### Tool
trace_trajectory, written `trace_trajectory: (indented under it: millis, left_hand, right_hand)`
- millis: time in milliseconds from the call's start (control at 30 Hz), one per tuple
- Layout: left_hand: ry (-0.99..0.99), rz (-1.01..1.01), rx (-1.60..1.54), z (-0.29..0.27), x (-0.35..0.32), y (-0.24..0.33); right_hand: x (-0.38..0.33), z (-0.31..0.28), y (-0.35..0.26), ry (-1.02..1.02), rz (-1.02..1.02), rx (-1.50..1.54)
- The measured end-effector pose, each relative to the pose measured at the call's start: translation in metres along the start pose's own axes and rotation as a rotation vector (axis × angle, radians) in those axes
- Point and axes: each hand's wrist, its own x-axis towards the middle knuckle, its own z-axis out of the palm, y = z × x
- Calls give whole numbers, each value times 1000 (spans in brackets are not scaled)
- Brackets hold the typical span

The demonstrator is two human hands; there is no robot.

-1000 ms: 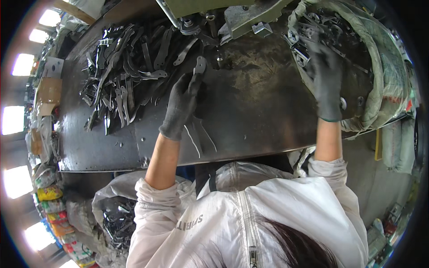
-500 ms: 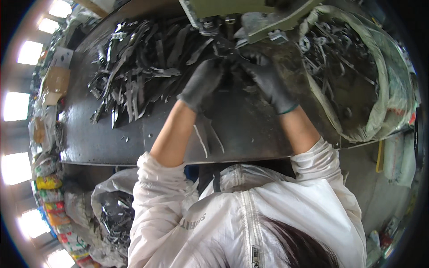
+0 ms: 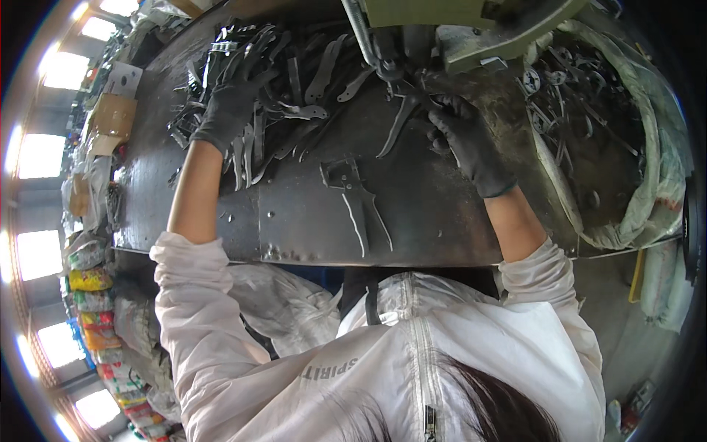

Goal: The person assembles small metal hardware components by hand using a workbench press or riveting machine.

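Note:
Both my hands wear dark gloves. My left hand [image 3: 230,107] rests on a heap of flat curved metal blanks [image 3: 258,88] at the left of the dark steel bench [image 3: 434,221], fingers bent over them. My right hand [image 3: 465,140] holds a long curved metal blank [image 3: 401,121] with its tip under the head of the green press machine [image 3: 442,22] at the far edge. A flat cut-out plate with two thin strips [image 3: 357,199] lies on the bench between my arms.
A large open white sack [image 3: 648,184] holding several stamped metal pieces stands at the right of the bench. Cardboard boxes [image 3: 110,118] and coloured bags [image 3: 88,295] are stacked along the left. Another sack [image 3: 287,309] sits under the bench front edge.
My left hand has moved from the press area out left onto the heap of blanks. My right hand came from the sack to the press and now holds a blank there.

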Motion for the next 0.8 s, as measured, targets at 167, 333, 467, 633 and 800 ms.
trace_trajectory:
  millis: [167,333,467,633,800]
  left_hand:
    - [-1,-10,-328,-1,1,-3]
    - [30,-497,-990,-71,10,67]
    - [-37,-545,-859,-106,-6,126]
    - [242,-129,-863,-120,-10,179]
    - [-129,-458,-1759,-117,-9,240]
  right_hand:
    - [-11,18,-21,27,-36,-40]
    - [-17,-1,-7,44,9,-162]
    - [-10,-10,7,11,65,-63]
    - [-16,-4,10,4,-15,17]
    - [-22,11,9,102,-49,53]
